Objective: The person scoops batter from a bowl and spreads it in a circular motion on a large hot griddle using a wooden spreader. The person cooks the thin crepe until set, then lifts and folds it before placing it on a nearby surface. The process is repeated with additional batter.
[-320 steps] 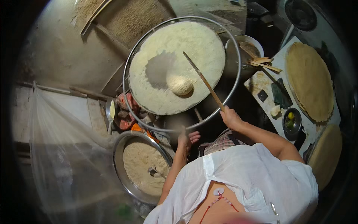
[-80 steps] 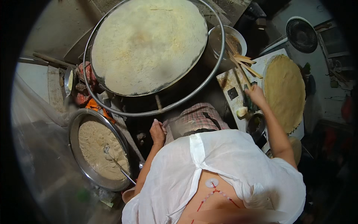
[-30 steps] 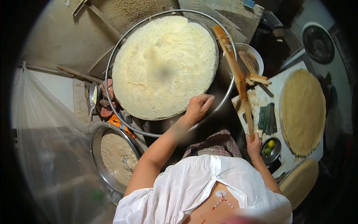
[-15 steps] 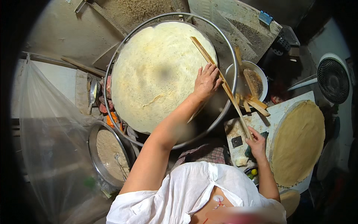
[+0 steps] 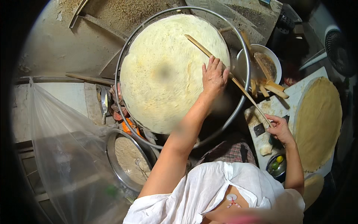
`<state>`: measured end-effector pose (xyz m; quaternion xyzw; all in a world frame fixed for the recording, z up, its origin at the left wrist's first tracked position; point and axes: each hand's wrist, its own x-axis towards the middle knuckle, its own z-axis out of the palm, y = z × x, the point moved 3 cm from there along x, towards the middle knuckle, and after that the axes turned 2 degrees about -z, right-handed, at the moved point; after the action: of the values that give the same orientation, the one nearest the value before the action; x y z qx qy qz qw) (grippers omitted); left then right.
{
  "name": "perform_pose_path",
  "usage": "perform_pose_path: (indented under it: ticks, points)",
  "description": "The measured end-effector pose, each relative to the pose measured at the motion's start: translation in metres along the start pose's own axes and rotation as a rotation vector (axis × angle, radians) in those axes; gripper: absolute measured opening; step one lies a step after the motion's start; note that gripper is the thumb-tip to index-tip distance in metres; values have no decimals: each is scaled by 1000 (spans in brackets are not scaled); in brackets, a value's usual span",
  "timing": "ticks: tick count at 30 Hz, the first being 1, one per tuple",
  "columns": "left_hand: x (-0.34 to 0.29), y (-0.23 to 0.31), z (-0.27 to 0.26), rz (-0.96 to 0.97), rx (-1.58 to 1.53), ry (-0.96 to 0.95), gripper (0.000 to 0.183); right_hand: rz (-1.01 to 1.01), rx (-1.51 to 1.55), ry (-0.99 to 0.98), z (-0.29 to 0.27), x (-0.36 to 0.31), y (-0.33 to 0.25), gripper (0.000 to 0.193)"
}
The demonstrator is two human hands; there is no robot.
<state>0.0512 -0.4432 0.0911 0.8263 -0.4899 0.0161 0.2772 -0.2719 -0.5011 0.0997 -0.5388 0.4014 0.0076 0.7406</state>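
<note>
The right hand (image 5: 280, 128) is clamped on one end of a wooden stick (image 5: 200, 47); the left hand (image 5: 214, 78), fingers apart, overlies it, any grip unclear, above the pale dough sheet (image 5: 156, 48). The sheet looks spread but not yet lifted, while a browner flatbread (image 5: 319, 123) already lies, seemingly finished, on the right-hand tabletop (image 5: 257, 147). A metal ring (image 5: 190, 7) crosses the stick's path.

Stained beige wall (image 5: 56, 48), clear plastic sheet (image 5: 67, 142) left, white table (image 5: 274, 106) right
</note>
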Motion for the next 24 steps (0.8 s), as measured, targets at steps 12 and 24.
perform_pose_path:
  ticks: [12,24]
  points:
    - [-144,-58,-69,2,17,27,31,101,58,-18,127,-79,73,59]
    - [-300,-78,-94,115,65,-28,46,-256,-738,273,176,-140,181,32]
